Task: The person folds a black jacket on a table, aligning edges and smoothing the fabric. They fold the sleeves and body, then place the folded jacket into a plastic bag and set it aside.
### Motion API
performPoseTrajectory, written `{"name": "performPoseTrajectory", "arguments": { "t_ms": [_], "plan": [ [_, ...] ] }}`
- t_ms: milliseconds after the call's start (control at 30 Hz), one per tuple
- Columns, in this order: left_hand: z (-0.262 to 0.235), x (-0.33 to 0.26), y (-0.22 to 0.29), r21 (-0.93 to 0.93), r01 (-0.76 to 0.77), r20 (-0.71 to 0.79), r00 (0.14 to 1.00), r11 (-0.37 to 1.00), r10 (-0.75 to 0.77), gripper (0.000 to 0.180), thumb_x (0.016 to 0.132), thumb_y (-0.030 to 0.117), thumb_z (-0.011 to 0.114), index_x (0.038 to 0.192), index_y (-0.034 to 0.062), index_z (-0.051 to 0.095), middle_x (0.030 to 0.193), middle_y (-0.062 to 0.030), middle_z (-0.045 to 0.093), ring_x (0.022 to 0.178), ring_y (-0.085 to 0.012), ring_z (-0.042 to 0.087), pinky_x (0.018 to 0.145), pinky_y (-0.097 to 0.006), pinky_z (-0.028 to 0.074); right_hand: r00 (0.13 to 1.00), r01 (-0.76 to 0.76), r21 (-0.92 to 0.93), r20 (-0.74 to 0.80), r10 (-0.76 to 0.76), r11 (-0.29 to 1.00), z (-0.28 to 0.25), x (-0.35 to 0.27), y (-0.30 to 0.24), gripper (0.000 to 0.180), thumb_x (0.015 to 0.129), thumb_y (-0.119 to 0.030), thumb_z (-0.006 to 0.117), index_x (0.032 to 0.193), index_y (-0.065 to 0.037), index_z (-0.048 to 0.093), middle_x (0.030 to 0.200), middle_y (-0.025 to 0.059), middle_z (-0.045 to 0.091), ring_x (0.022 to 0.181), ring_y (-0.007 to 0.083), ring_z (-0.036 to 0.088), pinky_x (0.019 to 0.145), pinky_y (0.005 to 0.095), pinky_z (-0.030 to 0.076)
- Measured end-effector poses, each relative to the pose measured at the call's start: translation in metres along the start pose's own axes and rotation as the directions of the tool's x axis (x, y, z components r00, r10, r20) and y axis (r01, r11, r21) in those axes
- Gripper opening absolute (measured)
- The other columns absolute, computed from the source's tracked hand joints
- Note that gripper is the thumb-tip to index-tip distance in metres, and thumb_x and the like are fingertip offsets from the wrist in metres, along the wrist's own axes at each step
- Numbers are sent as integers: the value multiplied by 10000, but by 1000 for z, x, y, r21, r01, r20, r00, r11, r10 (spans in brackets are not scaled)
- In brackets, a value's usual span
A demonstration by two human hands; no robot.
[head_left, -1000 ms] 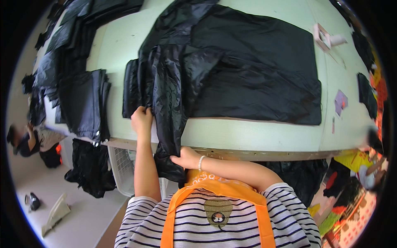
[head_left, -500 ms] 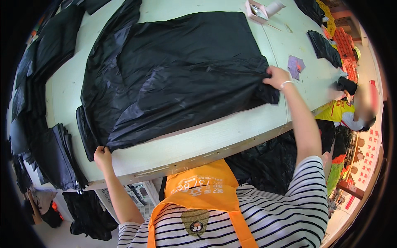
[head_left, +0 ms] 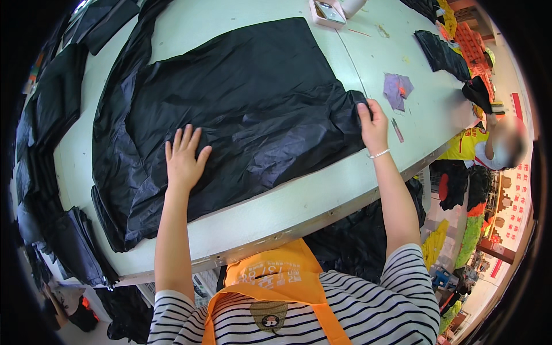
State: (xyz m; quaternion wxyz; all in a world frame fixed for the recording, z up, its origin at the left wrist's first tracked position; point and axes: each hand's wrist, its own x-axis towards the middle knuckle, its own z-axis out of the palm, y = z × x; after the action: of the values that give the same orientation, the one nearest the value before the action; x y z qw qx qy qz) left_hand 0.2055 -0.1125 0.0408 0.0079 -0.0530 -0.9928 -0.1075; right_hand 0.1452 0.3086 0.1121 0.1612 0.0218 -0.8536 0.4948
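A black, shiny garment [head_left: 247, 69] lies spread and wrinkled on the pale table [head_left: 259, 210], with a long narrow part running up toward the far left. My left hand [head_left: 185, 161] rests flat on its near-left area, fingers spread. At the garment's right end, my right hand [head_left: 375, 127] pinches a bunched corner between thumb and fingers. Just right of that hand lies a small slim tool [head_left: 397, 130], its kind unclear. A purple cloth scrap [head_left: 395, 92] with an orange spot sits beyond it.
Folded black garments [head_left: 80, 244] are stacked along the left edge. A pink box [head_left: 328, 14] stands at the far side. Another folded black garment [head_left: 441, 56] lies far right, near a co-worker in a yellow vest [head_left: 464, 145]. Black fabric [head_left: 351, 236] hangs below the table's front edge [head_left: 287, 233].
My left hand has let go of the garment's near-left corner and moved up and right onto the cloth. My right hand still grips the right end. The slim tool has come into view.
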Motion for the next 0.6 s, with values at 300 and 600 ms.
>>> {"name": "performPoseTrajectory", "arguments": {
  "t_ms": [300,600],
  "plan": [
    [44,9,-17,127,76,-2,997,989,-77,804,827,579,535,1461,151,289,1536,-70,218,1412,-268,197,1124,-500,147,995,20,-394,-86,-58,919,1,-20,66,280,892,-195,570,1128,-44,569,1127,165,578,1024,319,552,853,393,431],
    [2,14,-22,-87,-5,-150,989,996,-9,787,772,533,625,1407,130,394,1487,-103,328,1381,-290,274,1112,-481,175,702,597,-569,712,-25,566,85,-12,38,558,864,-384,586,1367,-190,442,1439,104,377,1340,326,307,1087,515,233]
  ]
}}
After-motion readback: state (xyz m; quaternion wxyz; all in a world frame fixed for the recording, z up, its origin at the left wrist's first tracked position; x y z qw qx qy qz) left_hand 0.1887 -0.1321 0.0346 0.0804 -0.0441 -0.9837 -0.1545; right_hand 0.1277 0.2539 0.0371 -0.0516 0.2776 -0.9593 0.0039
